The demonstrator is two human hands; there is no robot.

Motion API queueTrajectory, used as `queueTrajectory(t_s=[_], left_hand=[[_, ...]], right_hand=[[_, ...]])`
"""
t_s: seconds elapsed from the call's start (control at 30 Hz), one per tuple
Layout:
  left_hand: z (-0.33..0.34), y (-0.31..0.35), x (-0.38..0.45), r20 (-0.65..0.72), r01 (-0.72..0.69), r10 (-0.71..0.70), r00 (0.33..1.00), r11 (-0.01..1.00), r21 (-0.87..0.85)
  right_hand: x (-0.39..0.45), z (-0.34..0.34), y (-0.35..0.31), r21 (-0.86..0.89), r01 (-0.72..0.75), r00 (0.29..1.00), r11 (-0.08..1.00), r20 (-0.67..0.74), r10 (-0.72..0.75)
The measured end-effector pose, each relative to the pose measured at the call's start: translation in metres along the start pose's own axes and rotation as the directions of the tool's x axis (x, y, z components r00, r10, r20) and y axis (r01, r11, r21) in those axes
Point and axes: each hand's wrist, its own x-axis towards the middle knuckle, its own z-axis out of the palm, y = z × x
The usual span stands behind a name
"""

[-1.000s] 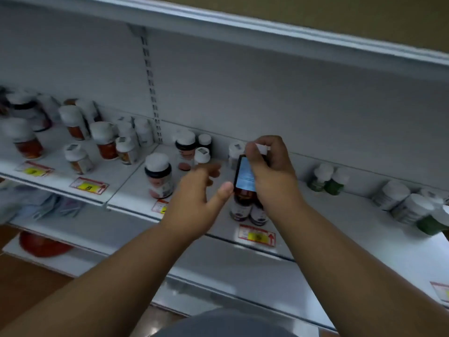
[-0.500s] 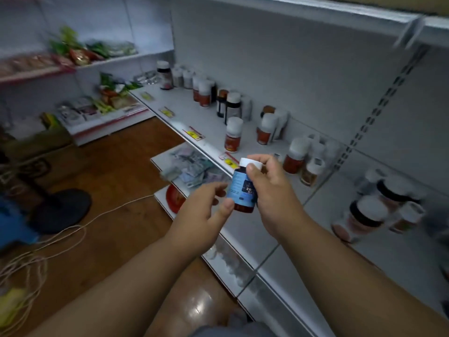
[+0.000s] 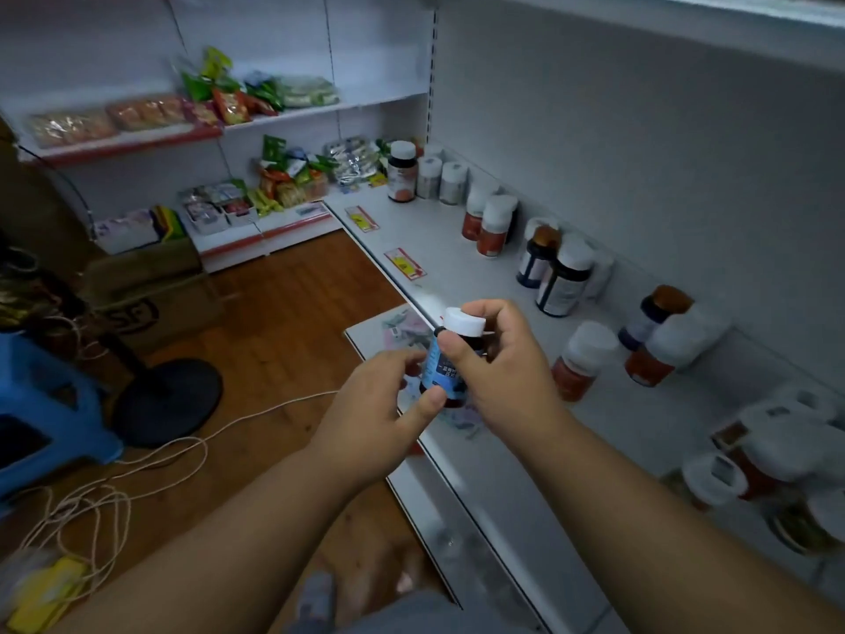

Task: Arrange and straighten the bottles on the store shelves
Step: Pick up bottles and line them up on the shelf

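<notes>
Both hands are holding the blue-label bottle [image 3: 439, 366] off the shelf [image 3: 462, 249]: right hand [image 3: 503, 359] gripping near its white cap, left hand [image 3: 388, 404] pinching its lower end. Bottle is sitting higher in view than 0.5 s ago; view is swinging left. Contents cannot be told. Shelf bottles [image 3: 491, 224] are standing capped.

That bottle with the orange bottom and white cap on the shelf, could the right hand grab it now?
Probably not yet. The right hand is busy holding the blue bottle with the left hand. The orange bottle stands close by, with nothing in between.
</notes>
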Motion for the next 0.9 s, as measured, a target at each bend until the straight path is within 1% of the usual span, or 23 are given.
queueTrajectory(t_s=[0.13,0.27,0.4,0.47,0.53,0.6,0.67,0.77,0.83,0.9], left_hand=[[-0.029,-0.063,0.058,0.044,-0.045,0.044,0.998,0.999,0.014],[-0.062,-0.105,0.129,0.148,-0.150,0.138,0.979,0.986,0.076],[-0.065,-0.116,0.188,0.237,-0.223,0.205,0.949,0.973,0.052],[-0.055,-0.123,0.212,0.282,-0.249,0.228,0.932,0.968,0.040],[-0.044,-0.133,0.238,0.296,-0.282,0.254,0.921,0.958,0.056],[-0.039,-0.142,0.265,0.297,-0.291,0.249,0.922,0.951,0.104],[-0.039,-0.151,0.290,0.336,-0.315,0.240,0.911,0.930,0.191],[-0.044,-0.167,0.327,0.398,-0.386,0.262,0.879,0.881,0.273],[-0.042,-0.179,0.350,0.440,-0.443,0.296,0.848,0.852,0.279],[-0.034,-0.190,0.371,0.469,-0.515,0.357,0.808,0.815,0.265]], right_hand=[[0.057,0.049,0.008,0.006,-0.026,0.998,1.000,-0.064,0.026],[0.104,0.082,0.009,0.014,-0.061,0.980,0.998,-0.191,0.063],[0.139,0.084,0.012,-0.087,-0.121,0.942,0.989,-0.323,0.087],[0.159,0.081,0.020,-0.100,-0.126,0.913,0.987,-0.400,0.076],[0.182,0.078,0.028,-0.120,-0.159,0.885,0.980,-0.458,0.087],[0.210,0.077,0.033,-0.153,-0.222,0.871,0.963,-0.476,0.125],[0.239,0.081,0.039,-0.204,-0.266,0.867,0.942,-0.478,0.142],[0.277,0.094,0.053,-0.353,-0.242,0.876,0.904,-0.480,0.047],[0.297,0.104,0.063,-0.397,-0.203,0.875,0.895,-0.484,-0.016],[0.314,0.115,0.074,-0.458,-0.204,0.887,0.865,-0.460,-0.034]])
